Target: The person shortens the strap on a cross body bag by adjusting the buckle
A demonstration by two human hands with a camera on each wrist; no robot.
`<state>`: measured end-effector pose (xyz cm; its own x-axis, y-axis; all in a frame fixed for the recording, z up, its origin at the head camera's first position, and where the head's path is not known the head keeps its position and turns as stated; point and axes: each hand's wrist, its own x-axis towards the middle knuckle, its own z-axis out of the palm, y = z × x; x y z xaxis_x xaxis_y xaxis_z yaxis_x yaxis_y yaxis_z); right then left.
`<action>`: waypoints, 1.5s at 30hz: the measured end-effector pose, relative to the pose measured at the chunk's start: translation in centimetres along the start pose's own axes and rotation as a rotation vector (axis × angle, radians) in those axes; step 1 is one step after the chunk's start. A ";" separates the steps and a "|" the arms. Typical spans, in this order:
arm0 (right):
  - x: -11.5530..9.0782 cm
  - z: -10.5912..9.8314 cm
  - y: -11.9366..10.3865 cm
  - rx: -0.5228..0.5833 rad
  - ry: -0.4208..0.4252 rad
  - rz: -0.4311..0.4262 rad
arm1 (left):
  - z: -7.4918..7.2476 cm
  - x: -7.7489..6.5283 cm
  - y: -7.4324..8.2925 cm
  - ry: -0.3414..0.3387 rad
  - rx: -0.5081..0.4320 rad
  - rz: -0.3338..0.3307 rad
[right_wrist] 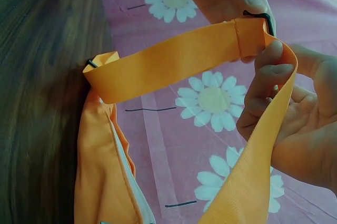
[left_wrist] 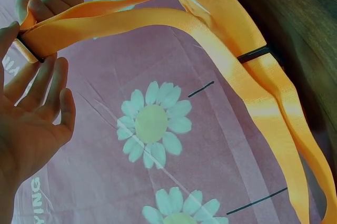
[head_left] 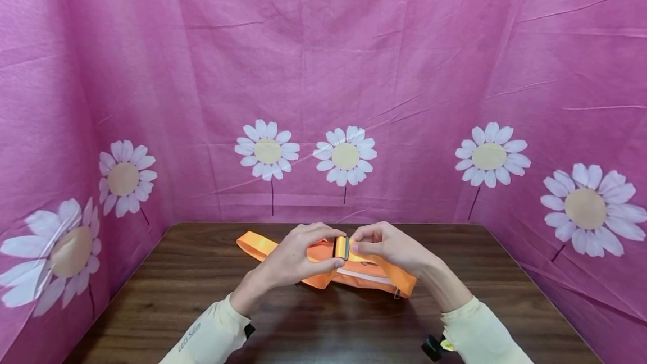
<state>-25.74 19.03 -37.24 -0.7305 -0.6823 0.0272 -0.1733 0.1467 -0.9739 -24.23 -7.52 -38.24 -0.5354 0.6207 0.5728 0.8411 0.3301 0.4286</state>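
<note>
My left hand (head_left: pixel 298 256) pinches a dark strap-adjuster buckle (head_left: pixel 346 248) between thumb and fingers, at the buckle's top and bottom ends. Orange webbing passes through the buckle. Close on its right, my right hand (head_left: pixel 399 247) pinches the orange strap (head_left: pixel 361 250) between thumb and index finger. Below both hands lies an orange waist bag (head_left: pixel 361 280) with a pale zipper and a metal puller. In the right wrist view, the strap (right_wrist: pixel 179 66) stretches from the bag to the buckle (right_wrist: pixel 270 23). A second black fitting (left_wrist: pixel 254 54) shows on the webbing in the left wrist view.
A loop of strap (head_left: pixel 258 245) extends leftward on the dark wooden table (head_left: pixel 197 296). Behind and at both sides hangs a pink cloth (head_left: pixel 414 89) printed with white daisies. Small black objects (head_left: pixel 432 347) sit at the cuffs of the pale sleeves.
</note>
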 end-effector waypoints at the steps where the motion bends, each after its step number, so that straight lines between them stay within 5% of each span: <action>1: 0.0 0.1 0.0 -0.001 0.001 0.001 | 0.0 0.0 0.0 -0.003 -0.003 -0.002; 15: -0.2 -1.0 0.4 -0.051 0.053 0.075 | -1.0 0.2 -0.1 0.077 0.023 0.048; 34: 0.4 -0.2 1.1 0.060 -0.019 -0.019 | 0.0 -0.1 0.1 -0.004 0.032 -0.047; 45: 0.2 -1.2 1.3 0.028 0.034 0.027 | -0.7 0.0 -0.2 0.086 0.062 0.006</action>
<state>-26.93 19.94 -38.20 -0.7567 -0.6537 0.0077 -0.1348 0.1444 -0.9803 -24.39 -8.09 -37.85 -0.5331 0.5598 0.6344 0.8458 0.3720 0.3825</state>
